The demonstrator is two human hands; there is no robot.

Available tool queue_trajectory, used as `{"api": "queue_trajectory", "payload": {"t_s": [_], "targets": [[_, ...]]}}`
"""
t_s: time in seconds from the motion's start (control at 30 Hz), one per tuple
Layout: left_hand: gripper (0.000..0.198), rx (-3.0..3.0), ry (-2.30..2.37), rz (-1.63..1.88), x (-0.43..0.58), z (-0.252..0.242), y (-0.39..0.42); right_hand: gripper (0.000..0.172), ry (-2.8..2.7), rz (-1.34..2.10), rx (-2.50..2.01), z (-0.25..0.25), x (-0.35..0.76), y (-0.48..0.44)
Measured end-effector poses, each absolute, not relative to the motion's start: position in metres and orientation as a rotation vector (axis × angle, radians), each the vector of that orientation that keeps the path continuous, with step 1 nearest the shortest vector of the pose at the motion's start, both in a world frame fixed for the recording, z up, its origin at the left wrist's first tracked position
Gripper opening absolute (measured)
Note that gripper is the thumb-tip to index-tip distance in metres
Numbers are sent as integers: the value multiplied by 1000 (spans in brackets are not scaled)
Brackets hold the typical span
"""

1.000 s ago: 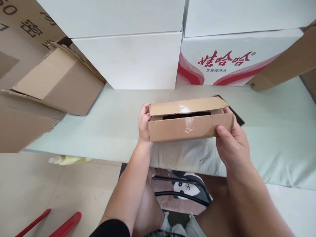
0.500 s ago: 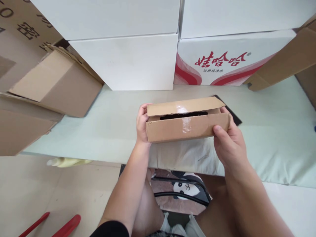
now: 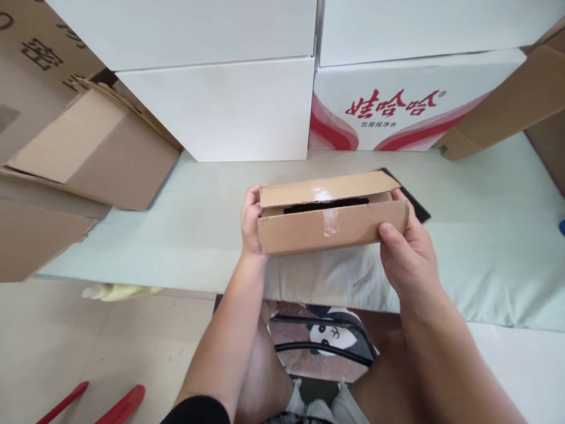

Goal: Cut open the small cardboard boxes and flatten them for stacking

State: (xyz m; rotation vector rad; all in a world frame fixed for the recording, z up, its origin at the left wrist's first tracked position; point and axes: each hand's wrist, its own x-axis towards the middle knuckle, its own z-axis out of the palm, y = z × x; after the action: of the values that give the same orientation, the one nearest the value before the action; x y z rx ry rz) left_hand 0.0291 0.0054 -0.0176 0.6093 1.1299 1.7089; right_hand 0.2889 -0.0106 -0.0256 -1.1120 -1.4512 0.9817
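A small brown cardboard box [image 3: 300, 234] is held between both hands above the light green cloth [image 3: 207, 218]. Its two end flaps stand slightly apart, with torn clear tape on each, and something black shows in the gap. My left hand [image 3: 252, 222] grips the box's left end, the fingers curled at its side and partly hidden. At the right end, my right hand [image 3: 408, 253] has its thumb on the front flap and its fingers behind the corner. Partly covered by the box and right hand, a flat black item [image 3: 410, 199] lies on the cloth.
White cartons [image 3: 216, 112] are stacked at the back, one a carton with red lettering [image 3: 397, 118]. Open brown cardboard boxes [image 3: 123, 150] stand at left, and a cardboard flap [image 3: 498, 106] at right. A pale yellow bottle [image 3: 121, 291] lies below the cloth's edge.
Both hands keep the same hold on the box. The whole view has shifted very slightly; nothing else has visibly changed.
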Motion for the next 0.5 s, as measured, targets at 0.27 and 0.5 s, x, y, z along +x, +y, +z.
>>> {"api": "queue_trajectory", "payload": {"t_s": [0.27,0.5], "targets": [[34,665,1144,1678,27,-15,4,55,-1464,956,-1122,-28,290,-10],[35,663,1117,1700,29,-14,3,59,-1477,946,-1110,-27,289,-10]]}}
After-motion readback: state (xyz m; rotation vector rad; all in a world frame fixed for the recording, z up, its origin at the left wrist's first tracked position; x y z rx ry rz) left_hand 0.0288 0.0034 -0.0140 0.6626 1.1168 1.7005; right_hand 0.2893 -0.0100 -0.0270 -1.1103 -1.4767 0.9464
